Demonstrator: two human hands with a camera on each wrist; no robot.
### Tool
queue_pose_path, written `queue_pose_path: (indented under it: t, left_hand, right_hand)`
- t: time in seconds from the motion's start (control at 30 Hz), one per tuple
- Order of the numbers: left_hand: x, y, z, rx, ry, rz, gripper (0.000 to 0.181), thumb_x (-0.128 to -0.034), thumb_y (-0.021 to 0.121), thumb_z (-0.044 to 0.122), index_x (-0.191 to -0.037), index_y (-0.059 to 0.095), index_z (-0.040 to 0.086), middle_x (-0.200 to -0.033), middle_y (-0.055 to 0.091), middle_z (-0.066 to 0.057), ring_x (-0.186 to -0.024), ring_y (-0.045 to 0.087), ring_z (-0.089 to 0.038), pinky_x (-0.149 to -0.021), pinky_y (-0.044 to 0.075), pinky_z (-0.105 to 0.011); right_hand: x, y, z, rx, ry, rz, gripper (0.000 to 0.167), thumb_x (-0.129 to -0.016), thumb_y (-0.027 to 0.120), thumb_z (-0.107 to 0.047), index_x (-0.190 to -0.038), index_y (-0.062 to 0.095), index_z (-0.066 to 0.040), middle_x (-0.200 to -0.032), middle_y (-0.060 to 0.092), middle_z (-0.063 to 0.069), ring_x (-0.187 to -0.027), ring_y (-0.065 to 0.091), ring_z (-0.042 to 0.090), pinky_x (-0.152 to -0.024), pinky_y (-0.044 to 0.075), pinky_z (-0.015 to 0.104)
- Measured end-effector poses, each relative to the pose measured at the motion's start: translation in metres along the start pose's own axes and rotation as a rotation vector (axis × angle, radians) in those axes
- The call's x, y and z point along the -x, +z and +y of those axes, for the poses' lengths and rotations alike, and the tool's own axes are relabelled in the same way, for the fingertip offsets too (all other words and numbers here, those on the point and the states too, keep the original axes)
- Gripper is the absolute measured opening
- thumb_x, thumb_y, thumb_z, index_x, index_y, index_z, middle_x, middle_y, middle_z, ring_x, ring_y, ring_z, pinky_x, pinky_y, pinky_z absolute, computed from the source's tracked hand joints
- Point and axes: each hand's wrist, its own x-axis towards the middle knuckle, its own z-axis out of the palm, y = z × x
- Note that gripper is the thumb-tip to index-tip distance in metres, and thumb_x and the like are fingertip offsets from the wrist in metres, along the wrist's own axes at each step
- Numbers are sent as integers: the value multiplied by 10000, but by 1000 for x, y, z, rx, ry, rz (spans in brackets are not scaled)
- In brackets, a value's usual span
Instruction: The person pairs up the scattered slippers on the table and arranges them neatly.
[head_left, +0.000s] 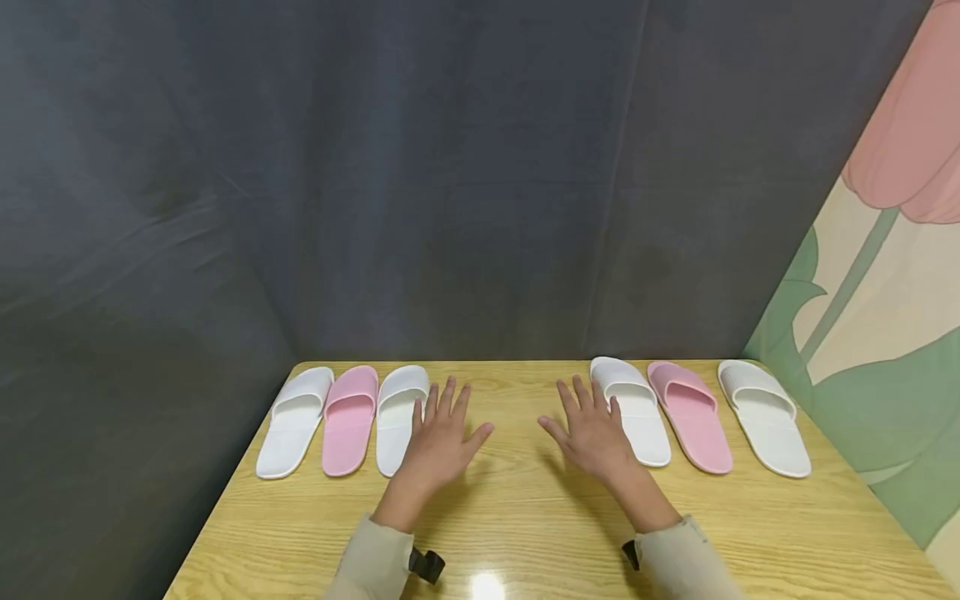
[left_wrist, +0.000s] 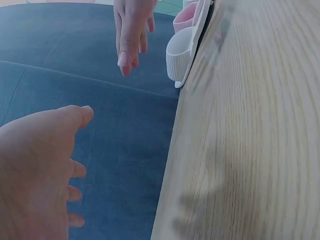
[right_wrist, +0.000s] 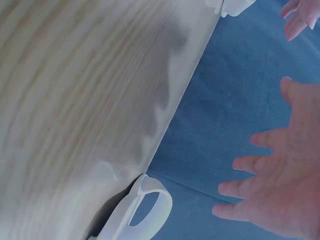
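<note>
My left hand [head_left: 440,443] hovers over the wooden table with fingers spread, holding nothing. Beside it lies a white slipper [head_left: 392,442], partly covered by the fingers in the head view. Further left are a pink slipper [head_left: 345,446] and another white slipper [head_left: 288,442]. Also spread and holding nothing, my right hand [head_left: 595,435] is above the table near a white slipper [head_left: 647,429]. To its right lie a pink slipper [head_left: 701,433] and a white slipper [head_left: 772,433]. In the wrist views both the left hand [left_wrist: 37,165] and the right hand [right_wrist: 285,170] stay off the tabletop.
The slippers lie in two groups along the far part of the wooden table [head_left: 510,500], toes away from me. Behind its far edge hangs a dark grey curtain [head_left: 465,183]. A flower-patterned wall covering [head_left: 892,333] stands at the right. Each wrist wears a black strap.
</note>
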Motion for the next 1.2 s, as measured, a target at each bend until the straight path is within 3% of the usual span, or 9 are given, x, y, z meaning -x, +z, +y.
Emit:
queue_pose_path:
  t: [0.3, 0.57, 1.2]
  left_hand:
    - [0, -6, -5, 22, -24, 0, 790, -1019, 427, 611, -1626, 219, 149, -1697, 93, -132, -1555, -5, -387, -1212, 21, -620]
    - [0, -10, -12, -2, -38, -1, 824, -1010, 370, 662, -1628, 203, 145, -1697, 81, -138, -1554, -1, -391, -1215, 32, -614]
    - [-2, -14, -22, 9, -68, 24, 822, -1006, 415, 646, -1628, 210, 150, -1692, 108, -148, -1551, 31, -403, -1211, 47, -622]
  right_hand:
    - [-1, -5, 8, -30, 13, -1, 733, -1020, 510, -527, -1528, 396, -11, -1581, 319, 294, -1462, 213, 555, -1105, 194, 753]
    - [-1, -9, 15, -37, 30, 4, 728, -1024, 507, -519, -1527, 387, -5, -1588, 296, 302, -1453, 216, 566, -1110, 187, 748]
    - [0, -16, 28, -27, 53, 15, 717, -1028, 518, -490, -1515, 388, 19, -1581, 295, 315, -1426, 232, 598, -1086, 197, 771]
